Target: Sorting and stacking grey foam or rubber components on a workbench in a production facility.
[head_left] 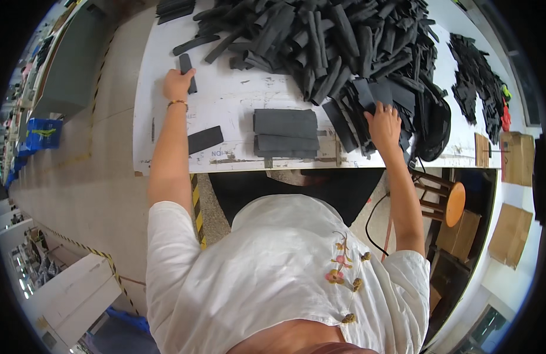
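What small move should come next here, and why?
Probably the right hand should draw one piece from the flat dark pieces, since its fingers are already at them. The left hand is well away to the left, at a narrow dark strip, so it seems less ready for that pile. Whether the right hand already grips one is unclear.

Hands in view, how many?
2: the left hand at a dark strip on the left of the white table; the right hand at dark flat pieces on its right.
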Available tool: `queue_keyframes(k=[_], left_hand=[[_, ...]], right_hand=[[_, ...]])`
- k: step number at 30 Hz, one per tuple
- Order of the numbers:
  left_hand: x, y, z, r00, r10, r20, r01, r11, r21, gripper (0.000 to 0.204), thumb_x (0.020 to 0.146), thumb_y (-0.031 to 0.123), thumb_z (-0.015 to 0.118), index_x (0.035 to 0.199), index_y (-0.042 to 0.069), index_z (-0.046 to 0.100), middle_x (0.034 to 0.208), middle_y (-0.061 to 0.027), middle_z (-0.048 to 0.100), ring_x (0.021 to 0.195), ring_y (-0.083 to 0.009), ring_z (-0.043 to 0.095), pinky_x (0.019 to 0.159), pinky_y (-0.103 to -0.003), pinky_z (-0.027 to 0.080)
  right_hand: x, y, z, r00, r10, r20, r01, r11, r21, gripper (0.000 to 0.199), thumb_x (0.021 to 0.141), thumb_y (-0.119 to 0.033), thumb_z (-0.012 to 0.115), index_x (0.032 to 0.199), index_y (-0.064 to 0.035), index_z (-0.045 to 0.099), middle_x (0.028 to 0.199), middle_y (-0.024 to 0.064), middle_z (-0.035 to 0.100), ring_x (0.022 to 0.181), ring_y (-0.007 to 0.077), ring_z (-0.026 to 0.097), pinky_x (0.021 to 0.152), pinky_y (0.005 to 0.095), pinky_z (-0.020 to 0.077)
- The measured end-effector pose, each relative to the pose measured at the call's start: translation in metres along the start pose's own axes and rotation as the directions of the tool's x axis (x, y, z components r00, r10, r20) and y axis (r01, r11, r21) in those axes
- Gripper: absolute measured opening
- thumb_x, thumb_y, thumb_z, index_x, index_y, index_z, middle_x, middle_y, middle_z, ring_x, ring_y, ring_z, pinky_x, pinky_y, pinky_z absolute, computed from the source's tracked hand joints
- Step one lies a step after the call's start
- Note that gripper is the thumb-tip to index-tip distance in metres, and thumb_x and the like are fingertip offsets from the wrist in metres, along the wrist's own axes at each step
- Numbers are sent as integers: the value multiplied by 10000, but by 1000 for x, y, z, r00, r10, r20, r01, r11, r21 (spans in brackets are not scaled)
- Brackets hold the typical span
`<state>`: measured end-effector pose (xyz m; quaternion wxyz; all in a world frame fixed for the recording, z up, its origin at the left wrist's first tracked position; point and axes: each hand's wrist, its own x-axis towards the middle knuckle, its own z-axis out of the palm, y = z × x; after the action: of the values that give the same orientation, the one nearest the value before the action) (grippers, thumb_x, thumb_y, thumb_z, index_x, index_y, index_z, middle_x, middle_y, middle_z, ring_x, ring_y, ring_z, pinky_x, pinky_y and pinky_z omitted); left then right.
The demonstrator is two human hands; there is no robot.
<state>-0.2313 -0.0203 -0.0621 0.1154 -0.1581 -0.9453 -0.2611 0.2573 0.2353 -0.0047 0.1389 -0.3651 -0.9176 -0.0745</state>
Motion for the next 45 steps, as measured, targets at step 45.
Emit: queue_keyframes(k=[45], left_hand=[[-187,104,-73,589,31,807,711,-494,-500,289,896,13,630,1158,12,509,1087,-184,637,1051,-339,641,924,-409,545]], right_hand=[[-14,-176,-74,986,-139,-90,144,458,877,419,650,-41,823,1044,-28,681,945,91,608,821,264,565,698,367,488]])
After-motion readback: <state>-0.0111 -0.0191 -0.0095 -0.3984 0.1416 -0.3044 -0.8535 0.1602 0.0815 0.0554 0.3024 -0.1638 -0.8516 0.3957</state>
